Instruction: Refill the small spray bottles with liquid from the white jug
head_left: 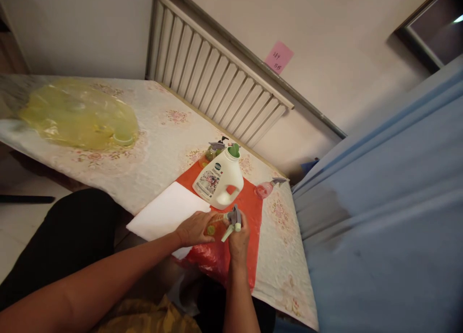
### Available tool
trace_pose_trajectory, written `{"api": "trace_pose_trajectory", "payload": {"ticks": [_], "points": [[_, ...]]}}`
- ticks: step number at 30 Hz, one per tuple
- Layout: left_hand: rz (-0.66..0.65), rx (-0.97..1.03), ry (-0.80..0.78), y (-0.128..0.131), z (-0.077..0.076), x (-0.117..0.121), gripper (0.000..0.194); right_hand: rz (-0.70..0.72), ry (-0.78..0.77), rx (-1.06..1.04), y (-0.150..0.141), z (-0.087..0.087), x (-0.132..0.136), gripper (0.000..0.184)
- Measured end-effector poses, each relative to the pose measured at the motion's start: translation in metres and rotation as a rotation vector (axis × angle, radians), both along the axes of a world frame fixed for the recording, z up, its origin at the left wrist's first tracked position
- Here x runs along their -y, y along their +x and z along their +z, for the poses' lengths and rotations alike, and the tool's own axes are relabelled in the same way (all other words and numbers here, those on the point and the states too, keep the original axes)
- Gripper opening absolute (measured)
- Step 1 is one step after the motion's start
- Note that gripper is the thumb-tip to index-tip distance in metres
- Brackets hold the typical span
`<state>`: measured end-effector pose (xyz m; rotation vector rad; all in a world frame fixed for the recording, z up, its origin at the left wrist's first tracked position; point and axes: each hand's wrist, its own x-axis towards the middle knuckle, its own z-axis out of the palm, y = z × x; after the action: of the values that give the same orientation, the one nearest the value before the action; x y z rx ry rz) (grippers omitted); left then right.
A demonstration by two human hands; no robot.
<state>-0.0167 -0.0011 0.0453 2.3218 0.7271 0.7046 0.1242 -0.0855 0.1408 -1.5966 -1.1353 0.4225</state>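
The spray bottle [217,228] is held over the red sheet [255,232], on the near side of the white jug [206,181], its body clasped by the left hand [195,228], its spray head [236,218] by the right hand [239,241]; light, stiff handling is expected, the body being best gripped.

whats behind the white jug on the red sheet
Behind the jug, a grey spray head, a black pump top and part of a greenish bottle show, with the radiator farther back. The jug hides the rest, so I can't tell how many bottles.
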Motion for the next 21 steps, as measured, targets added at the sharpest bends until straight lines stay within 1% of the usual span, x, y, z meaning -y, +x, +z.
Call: {"api": "trace_pose_trajectory", "payload": {"ticks": [6, 9, 14, 18, 21], "points": [[0.002, -0.003, -0.007, 0.0, -0.002, -0.001, 0.085, 0.021, 0.026, -0.038, -0.002, 0.001, 0.002, 0.038], [-0.007, 0.002, -0.001, 0.001, -0.002, -0.002, 0.084, 0.041, 0.057, -0.112, -0.002, 0.003, 0.001, 0.039], [-0.011, -0.006, 0.003, 0.0, -0.001, -0.002, 0.084, 0.066, 0.115, -0.208, 0.003, 0.01, -0.004, 0.043], [-0.011, -0.003, 0.0, 0.0, -0.002, -0.001, 0.085, 0.037, 0.171, -0.23, 0.008, 0.016, -0.005, 0.046], [-0.002, -0.005, -0.004, 0.0, -0.002, -0.001, 0.086, -0.023, 0.223, -0.259, 0.011, 0.022, -0.003, 0.05]]}}
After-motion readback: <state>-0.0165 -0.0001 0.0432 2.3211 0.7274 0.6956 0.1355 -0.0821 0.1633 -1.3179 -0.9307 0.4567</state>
